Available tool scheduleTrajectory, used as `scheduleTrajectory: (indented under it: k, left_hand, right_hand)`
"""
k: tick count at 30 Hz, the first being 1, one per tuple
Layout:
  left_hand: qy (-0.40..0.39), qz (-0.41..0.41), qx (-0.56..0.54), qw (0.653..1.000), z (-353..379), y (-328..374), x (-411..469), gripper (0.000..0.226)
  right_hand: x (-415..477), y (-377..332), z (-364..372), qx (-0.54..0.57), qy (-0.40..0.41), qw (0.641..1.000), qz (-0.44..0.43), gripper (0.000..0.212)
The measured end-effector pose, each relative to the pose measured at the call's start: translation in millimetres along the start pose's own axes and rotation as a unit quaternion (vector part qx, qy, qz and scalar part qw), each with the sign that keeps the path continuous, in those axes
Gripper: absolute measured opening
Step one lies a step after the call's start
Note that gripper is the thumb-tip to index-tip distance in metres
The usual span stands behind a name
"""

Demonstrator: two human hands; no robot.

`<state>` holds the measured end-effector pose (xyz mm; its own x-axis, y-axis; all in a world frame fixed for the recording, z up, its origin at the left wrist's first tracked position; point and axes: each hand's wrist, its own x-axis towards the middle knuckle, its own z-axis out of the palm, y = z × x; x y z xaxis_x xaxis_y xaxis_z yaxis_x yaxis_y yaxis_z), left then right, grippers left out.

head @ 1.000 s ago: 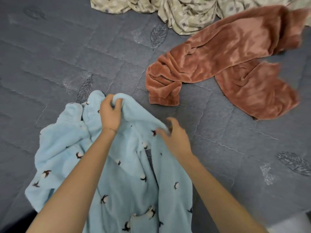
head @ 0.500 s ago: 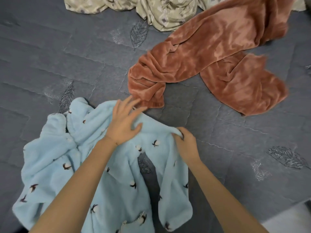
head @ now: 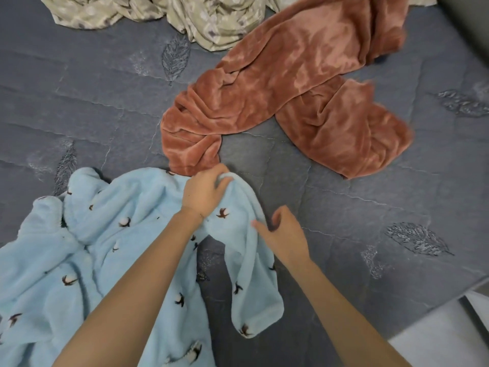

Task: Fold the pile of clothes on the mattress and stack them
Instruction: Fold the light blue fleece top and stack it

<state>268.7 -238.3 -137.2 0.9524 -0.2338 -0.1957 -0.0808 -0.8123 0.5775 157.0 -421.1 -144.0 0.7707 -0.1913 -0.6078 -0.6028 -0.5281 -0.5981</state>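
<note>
A light blue fleece garment (head: 111, 250) with small brown-and-white cotton prints lies crumpled at the lower left of the grey quilted mattress (head: 344, 207). My left hand (head: 205, 193) grips a raised fold at the garment's top edge. Just right of the same fold, my right hand (head: 284, 235) hovers with its fingers loosely curled, and I cannot tell whether it touches the cloth. A narrow blue part hangs down below the two hands. A rust-brown plush garment (head: 285, 99) lies unfolded beyond, its near end almost touching the blue one.
A beige patterned cloth (head: 185, 14) is bunched along the far edge. The mattress's right edge runs at the lower right, with a white floor strip (head: 449, 343) beyond it. Bare mattress shows at the left and the right.
My left hand went from lying flat on the blue garment to gripping a fold of it. My right hand let go of the edge it pinched and pulled back slightly.
</note>
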Motion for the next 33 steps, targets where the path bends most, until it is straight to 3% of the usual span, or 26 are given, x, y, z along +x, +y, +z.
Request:
scheduleTrajectory:
  k: [4,10,12,16,19,24,27,28,30,31,33]
  left_hand:
    - [0.019,-0.086,-0.021,0.996,6.0,10.4,10.2,0.013]
    - [-0.003,-0.111,-0.059,0.992,17.1,18.2,11.9,0.015]
    - [-0.017,-0.042,-0.057,0.997,18.5,18.0,8.4,0.017]
    - [-0.112,0.153,0.052,0.980,23.4,22.1,-1.7,0.051]
    - [-0.174,0.123,0.033,0.976,35.0,43.3,1.1,0.052]
    - [-0.085,0.007,-0.210,0.974,40.9,75.9,28.9,0.004]
    - [-0.014,-0.011,-0.248,0.969,41.2,83.8,42.6,0.005]
    - [0.002,-0.022,-0.252,0.967,42.0,84.5,45.3,0.006]
    - [0.035,-0.032,-0.233,0.971,46.4,83.8,46.2,0.005]
    - [0.054,-0.019,-0.187,0.981,49.9,82.1,44.8,0.003]
    - [0.087,0.029,-0.042,0.995,58.4,78.7,38.0,0.021]
  right_hand:
    - [-18.8,14.2,10.4,-0.058,-0.089,0.994,-0.008,0.046]
    - [-11.3,-1.7,16.0,-0.048,-0.054,0.997,-0.041,0.040]
    - [-4.6,-0.4,11.2,-0.037,-0.047,0.997,-0.040,0.035]
    - [10.1,5.1,-22.6,0.025,-0.011,0.998,-0.063,0.011]
    - [21.8,-3.1,-56.2,0.029,-0.017,0.994,-0.108,0.015]
    - [47.1,-13.7,-107.2,0.036,-0.045,0.992,-0.108,0.029]
    - [66.5,-1.5,-132.7,-0.158,-0.091,0.976,-0.115,0.045]
    - [73.3,4.6,-139.2,-0.212,-0.066,0.968,-0.114,0.045]
    - [83.8,13.9,-150.6,-0.218,0.033,0.969,-0.110,0.038]
    - [87.6,17.4,-154.2,-0.199,0.092,0.970,-0.109,0.034]
    - [93.0,21.8,-158.0,-0.184,0.181,0.961,-0.105,0.029]
